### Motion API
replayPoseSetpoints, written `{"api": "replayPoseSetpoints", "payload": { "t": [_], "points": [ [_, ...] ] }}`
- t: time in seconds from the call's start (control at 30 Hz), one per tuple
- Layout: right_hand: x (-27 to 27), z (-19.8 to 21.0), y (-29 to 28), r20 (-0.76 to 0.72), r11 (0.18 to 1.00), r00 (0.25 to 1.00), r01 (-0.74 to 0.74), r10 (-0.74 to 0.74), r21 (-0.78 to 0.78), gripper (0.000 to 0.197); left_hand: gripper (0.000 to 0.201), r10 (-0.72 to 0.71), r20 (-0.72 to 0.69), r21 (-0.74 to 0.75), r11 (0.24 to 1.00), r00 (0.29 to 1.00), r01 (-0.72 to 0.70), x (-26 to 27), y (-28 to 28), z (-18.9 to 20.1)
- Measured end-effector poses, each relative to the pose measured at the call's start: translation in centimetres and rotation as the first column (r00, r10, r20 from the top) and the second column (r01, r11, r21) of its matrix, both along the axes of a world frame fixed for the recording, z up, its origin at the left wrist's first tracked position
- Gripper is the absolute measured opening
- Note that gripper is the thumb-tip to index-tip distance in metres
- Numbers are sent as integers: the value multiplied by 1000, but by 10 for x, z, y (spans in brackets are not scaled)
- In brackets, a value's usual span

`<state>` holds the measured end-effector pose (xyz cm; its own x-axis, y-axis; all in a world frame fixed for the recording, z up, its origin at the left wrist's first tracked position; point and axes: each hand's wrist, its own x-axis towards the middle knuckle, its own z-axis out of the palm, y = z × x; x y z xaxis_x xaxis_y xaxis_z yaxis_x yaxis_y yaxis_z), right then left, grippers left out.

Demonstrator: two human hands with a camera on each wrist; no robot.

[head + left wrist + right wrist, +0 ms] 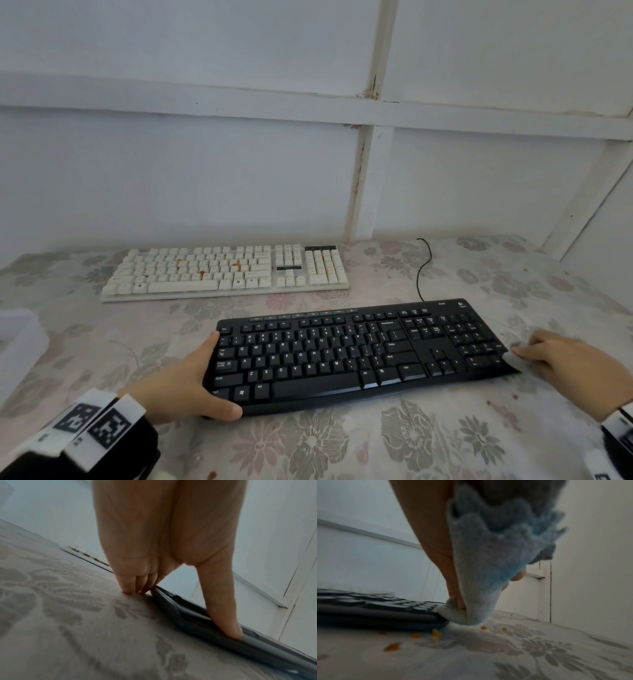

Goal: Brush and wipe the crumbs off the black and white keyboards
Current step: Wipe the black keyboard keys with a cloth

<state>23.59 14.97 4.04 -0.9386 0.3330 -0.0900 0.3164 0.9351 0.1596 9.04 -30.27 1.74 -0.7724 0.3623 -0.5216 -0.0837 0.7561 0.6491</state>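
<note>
The flat black plastic keyboard [359, 353] lies near the front of the table, on a pale cloth with grey and pink flowers [428, 442]. Its keys look clean from above. The left hand [191, 387] holds its left end — thumb on the front edge, fingers along the side and tucked down at the cloth. The right hand [561, 359] is at the right end, just beside the number keys. Its fingers are bunched around a soft pale-blue fuzzy rag [481, 561], and the tip of the rag touches the corner of the keyboard and the cloth. Small orange crumbs [435, 634] lie on the cloth right by that corner.

Farther back, near the wall, lies the cream-white plastic keyboard [226, 270]. It has orange bits stuck among its middle keys, so it is not done yet. A thin black cable [423, 270] runs from the black keyboard toward the wall. A see-through plastic box [17, 346] sits at the left edge.

I think the step in hand is wiping the last bits off the right end of the black keyboard. The next move likely calls for reaching back to the white one — a brush seems needed for crumbs between keys, but none shows here.
</note>
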Motion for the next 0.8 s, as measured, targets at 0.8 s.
{"api": "replayPoseSetpoints", "payload": {
  "t": [0.8],
  "points": [
    [0, 25, -43, -68, 916, 980, -201, 189, -347, 40, 147, -55, -16, -15, 998, 998, 55, -5, -8, -8]
  ]
}}
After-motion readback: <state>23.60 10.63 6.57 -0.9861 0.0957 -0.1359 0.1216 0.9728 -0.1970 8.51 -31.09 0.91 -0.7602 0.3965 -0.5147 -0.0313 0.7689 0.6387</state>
